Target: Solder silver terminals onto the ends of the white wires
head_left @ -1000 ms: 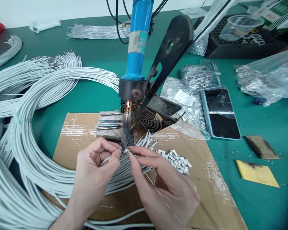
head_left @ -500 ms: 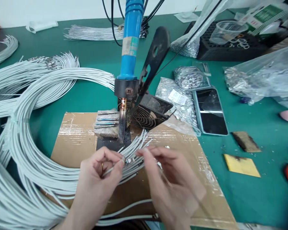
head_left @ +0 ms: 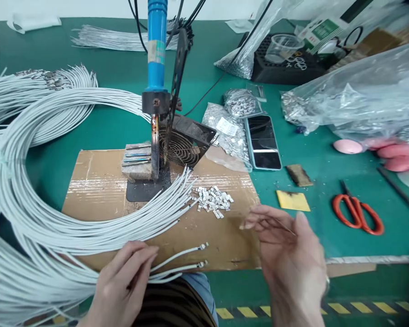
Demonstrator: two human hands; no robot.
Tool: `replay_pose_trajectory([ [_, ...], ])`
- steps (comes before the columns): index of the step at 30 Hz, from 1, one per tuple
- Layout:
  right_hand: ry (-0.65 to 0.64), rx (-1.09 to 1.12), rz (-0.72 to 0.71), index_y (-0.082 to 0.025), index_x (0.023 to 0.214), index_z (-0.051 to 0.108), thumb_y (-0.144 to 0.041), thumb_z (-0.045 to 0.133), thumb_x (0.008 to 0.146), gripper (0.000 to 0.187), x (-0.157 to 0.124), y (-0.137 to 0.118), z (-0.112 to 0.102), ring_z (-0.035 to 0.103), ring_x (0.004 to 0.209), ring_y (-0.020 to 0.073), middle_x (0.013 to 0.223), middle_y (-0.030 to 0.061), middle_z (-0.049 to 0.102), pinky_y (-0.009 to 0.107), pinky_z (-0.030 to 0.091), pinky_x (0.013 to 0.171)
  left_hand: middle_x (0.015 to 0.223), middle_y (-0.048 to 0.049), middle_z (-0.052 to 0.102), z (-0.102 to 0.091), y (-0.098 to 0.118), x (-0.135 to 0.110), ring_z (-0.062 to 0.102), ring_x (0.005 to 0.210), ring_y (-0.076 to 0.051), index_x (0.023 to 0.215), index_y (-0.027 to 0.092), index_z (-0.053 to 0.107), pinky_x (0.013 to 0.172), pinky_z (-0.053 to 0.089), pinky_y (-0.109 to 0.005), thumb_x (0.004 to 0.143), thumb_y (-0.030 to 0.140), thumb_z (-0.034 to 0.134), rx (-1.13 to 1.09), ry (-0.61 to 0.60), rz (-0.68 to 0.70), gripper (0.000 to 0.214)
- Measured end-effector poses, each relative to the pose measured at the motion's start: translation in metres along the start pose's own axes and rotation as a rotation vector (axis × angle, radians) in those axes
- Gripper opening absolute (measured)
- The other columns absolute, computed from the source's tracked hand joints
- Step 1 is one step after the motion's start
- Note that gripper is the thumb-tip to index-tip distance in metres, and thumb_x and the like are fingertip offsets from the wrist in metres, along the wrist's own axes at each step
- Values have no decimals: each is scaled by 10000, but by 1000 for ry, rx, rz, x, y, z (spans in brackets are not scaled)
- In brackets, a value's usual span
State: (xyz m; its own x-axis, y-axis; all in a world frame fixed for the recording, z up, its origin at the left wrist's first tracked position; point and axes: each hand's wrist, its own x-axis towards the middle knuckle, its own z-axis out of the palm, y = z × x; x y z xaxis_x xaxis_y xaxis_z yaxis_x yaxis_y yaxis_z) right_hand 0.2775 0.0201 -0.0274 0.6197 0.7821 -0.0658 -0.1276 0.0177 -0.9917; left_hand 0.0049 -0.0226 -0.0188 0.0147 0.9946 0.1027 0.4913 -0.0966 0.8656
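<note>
My left hand [head_left: 126, 277] is low on the left, its fingers pinched together at a white cable [head_left: 177, 253] with a small metal terminal on its end. Another terminal-tipped cable lies just below it. My right hand [head_left: 289, 254] is raised to the right of the cardboard, palm turned up, fingers curled round a thin wire [head_left: 283, 225]. A pile of small metal terminals [head_left: 214, 200] lies on the cardboard beside the tips of a large bundle of white cables [head_left: 150, 215]. Behind it stands a blue-handled soldering iron [head_left: 157, 68], pointing downward.
Under the iron lie a tip-cleaning block [head_left: 136, 163] and a black fan [head_left: 184, 143] on the cardboard [head_left: 95, 181]. To the right are a phone [head_left: 263, 143], a yellow sponge [head_left: 293, 200], red-handled scissors [head_left: 357, 213] and bags of metal parts [head_left: 238, 103].
My hands have moved apart from the terminal they met at: the left down toward the lower cables, the right out to the right. The terminal pile has come into sight.
</note>
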Motion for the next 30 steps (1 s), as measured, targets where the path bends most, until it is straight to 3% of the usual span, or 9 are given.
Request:
replay_pose_trajectory([
  [2, -58, -75, -5, -156, 794, 837, -603, 618, 993, 536, -5, 2, 2, 733, 627, 191, 758, 92, 808, 308, 612, 618, 1044, -61, 807, -3, -9, -2, 781, 941, -231, 1189, 308, 813, 943, 572, -294, 963, 53, 666, 227, 58, 125, 371],
  [6, -178, -320, -52, -175, 828, 846, -621, 570, 1025, 560, -12, 4, 4, 734, 649, 195, 775, 87, 814, 319, 617, 661, 1016, -94, 759, -8, -22, 4, 755, 902, -224, 1224, 166, 731, 871, 560, -301, 1004, 28, 617, 568, 29, 508, 283],
  [11, -186, -469, -96, -196, 858, 855, -508, 718, 952, 354, -11, 12, 0, 700, 633, 179, 753, 54, 801, 301, 582, 653, 1028, -97, 653, -11, -23, 12, 676, 955, -255, 1123, 126, 663, 933, 508, -381, 1028, 6, 546, 698, -35, 543, 193],
  [14, -184, -522, -117, -204, 861, 856, -427, 775, 902, 241, -9, 15, -3, 652, 592, 172, 715, 39, 777, 294, 527, 592, 1072, -83, 615, -17, -21, 10, 644, 1030, -257, 1107, 180, 618, 984, 475, -382, 1047, 30, 497, 618, -118, 449, 202],
  [18, -221, -528, -167, -220, 816, 845, -356, 791, 886, 163, -14, 8, 0, 616, 613, 159, 715, 24, 746, 283, 487, 599, 1191, -55, 620, -34, -6, 9, 631, 1166, -211, 1085, 264, 577, 996, 451, -303, 1078, 132, 457, 329, -298, 161, 179],
  [21, -287, -482, -189, -225, 769, 821, -339, 761, 914, 194, -23, -2, 11, 567, 564, 137, 638, -3, 673, 254, 452, 533, 936, 5, 685, -44, 16, 12, 662, 865, -193, 1019, 303, 613, 786, 486, -272, 1070, 275, 508, 135, -444, -97, 121],
  [23, -342, -438, -193, -228, 751, 810, -318, 749, 930, 209, -31, -8, 18, 545, 537, 124, 608, -15, 641, 236, 432, 497, 893, 8, 729, -46, 31, 17, 673, 843, -203, 1086, 335, 708, 801, 489, -275, 1033, 359, 566, 29, -531, -201, 154],
  [25, -405, -361, -187, -234, 761, 816, -277, 748, 942, 198, -40, -12, 25, 548, 537, 113, 619, -18, 646, 221, 421, 485, 853, 0, 741, -42, 40, 23, 651, 836, -208, 1015, 341, 768, 756, 465, -268, 1017, 460, 589, -49, -622, -305, 215],
  [30, -617, -89, -5, -305, 963, 876, -224, 775, 947, 131, -65, -10, 36, 550, 559, 84, 762, -9, 718, 193, 426, 500, 728, 14, 583, -27, 37, 40, 492, 684, -157, 861, 227, 676, 635, 379, -249, 1026, 550, 595, -372, -692, -455, 371],
])
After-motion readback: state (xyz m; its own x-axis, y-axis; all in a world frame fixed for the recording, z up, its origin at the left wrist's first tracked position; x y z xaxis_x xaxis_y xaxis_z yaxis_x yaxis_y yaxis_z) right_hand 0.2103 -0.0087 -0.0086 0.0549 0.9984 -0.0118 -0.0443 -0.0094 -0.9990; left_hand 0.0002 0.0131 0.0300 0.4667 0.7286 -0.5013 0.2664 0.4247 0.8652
